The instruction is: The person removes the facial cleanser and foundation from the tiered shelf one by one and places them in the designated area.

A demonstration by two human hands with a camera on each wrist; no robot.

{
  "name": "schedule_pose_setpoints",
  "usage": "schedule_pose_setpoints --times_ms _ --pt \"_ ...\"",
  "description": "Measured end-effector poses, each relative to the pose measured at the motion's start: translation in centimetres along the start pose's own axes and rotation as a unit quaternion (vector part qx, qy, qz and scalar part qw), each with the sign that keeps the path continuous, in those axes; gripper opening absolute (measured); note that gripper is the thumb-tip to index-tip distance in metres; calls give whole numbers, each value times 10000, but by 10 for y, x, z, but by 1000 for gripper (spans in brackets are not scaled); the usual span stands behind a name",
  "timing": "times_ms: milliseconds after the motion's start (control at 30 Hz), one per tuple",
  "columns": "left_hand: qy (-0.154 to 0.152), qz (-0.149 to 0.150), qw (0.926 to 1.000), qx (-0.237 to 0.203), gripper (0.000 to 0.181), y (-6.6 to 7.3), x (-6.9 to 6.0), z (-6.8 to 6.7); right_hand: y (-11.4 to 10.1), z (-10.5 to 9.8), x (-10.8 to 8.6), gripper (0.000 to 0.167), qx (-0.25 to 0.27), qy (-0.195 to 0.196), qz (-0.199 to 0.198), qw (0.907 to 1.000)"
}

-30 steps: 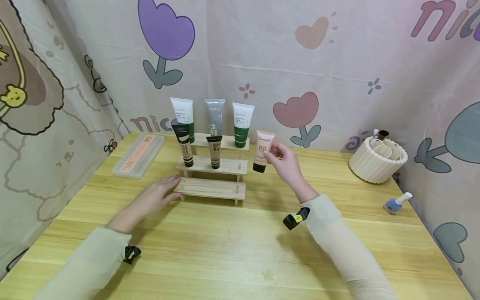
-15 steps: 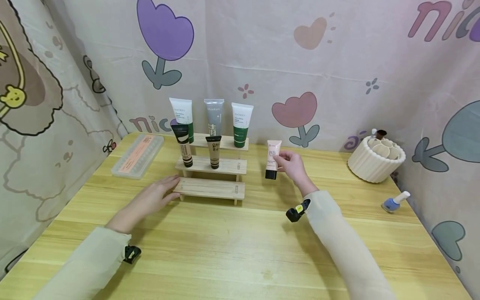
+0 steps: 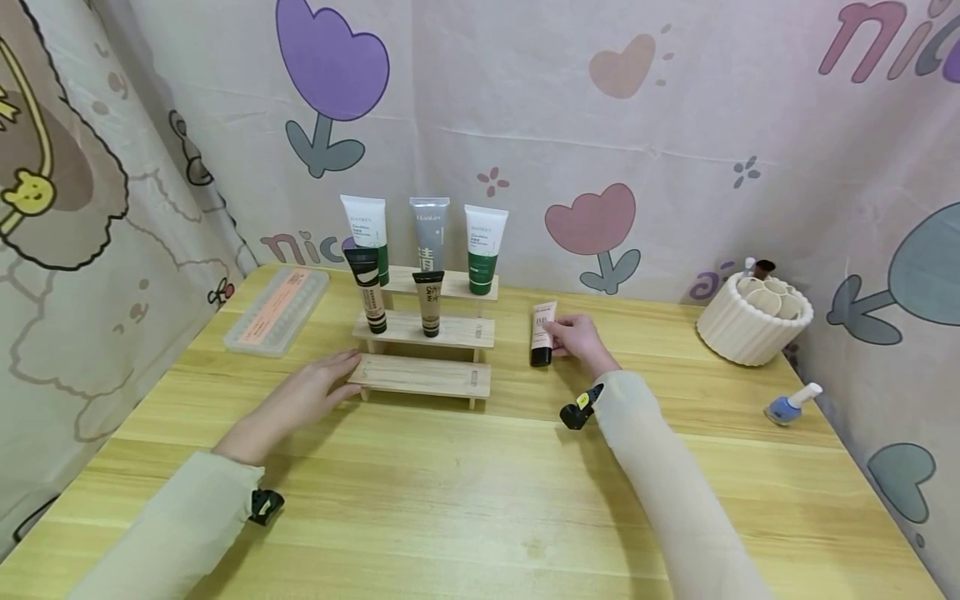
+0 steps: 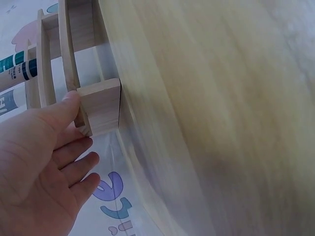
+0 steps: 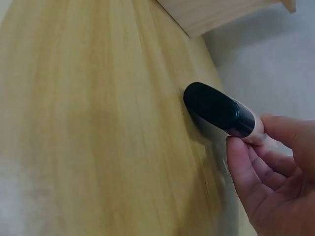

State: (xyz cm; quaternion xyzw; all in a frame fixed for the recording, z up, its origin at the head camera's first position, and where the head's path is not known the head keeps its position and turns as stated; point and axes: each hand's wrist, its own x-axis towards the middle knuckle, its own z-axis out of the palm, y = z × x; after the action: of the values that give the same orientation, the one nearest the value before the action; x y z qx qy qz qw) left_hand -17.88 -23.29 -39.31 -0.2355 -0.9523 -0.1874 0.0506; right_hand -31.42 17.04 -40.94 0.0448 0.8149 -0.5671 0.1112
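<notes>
My right hand (image 3: 579, 340) pinches a pink BB cream tube (image 3: 543, 325) by its side, right of the stand. The tube's black cap (image 5: 216, 109) points toward the wrist camera and sits low, at or just over the tabletop; contact is unclear. My left hand (image 3: 318, 387) holds the left end of a three-tier wooden display stand (image 3: 423, 377), thumb and fingers on either side of the lowest step's end (image 4: 101, 101). Two small tubes with dark caps, a black-topped one (image 3: 367, 292) and a tan one (image 3: 429, 304), stand on the middle tier.
White-and-green tubes (image 3: 483, 250) and a grey tube (image 3: 430, 235) stand on the top tier. A clear case (image 3: 277, 312) lies left. At the right are a cream ribbed holder (image 3: 750, 321) with brushes and blue nail polish (image 3: 786, 410). A printed curtain (image 3: 675, 167) hangs behind the table.
My right hand has moved the BB cream tube away from the stand to the right, then lowered it toward the tabletop, where it now leans back. The left hand stays at the stand.
</notes>
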Motion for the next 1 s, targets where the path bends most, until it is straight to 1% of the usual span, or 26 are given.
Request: schedule_pose_setpoints --times_ms 233,433,533,767,1000 --pt "27 -19 10000 -29 52 0 -2 0 -4 0 1 38 -325 -85 191 9993" --pt "-4 -54 10000 -46 52 0 -1 -1 -6 -3 1 38 -570 -71 435 9974" --pt "-15 -64 10000 -48 52 0 -1 -1 -5 -5 2 37 -565 -38 510 9971" --pt "-71 -113 9999 -29 52 0 -1 -1 -1 -6 2 36 -486 40 457 9978" --pt "-42 -59 10000 -14 51 0 0 0 -2 -8 0 36 -468 39 468 9978"
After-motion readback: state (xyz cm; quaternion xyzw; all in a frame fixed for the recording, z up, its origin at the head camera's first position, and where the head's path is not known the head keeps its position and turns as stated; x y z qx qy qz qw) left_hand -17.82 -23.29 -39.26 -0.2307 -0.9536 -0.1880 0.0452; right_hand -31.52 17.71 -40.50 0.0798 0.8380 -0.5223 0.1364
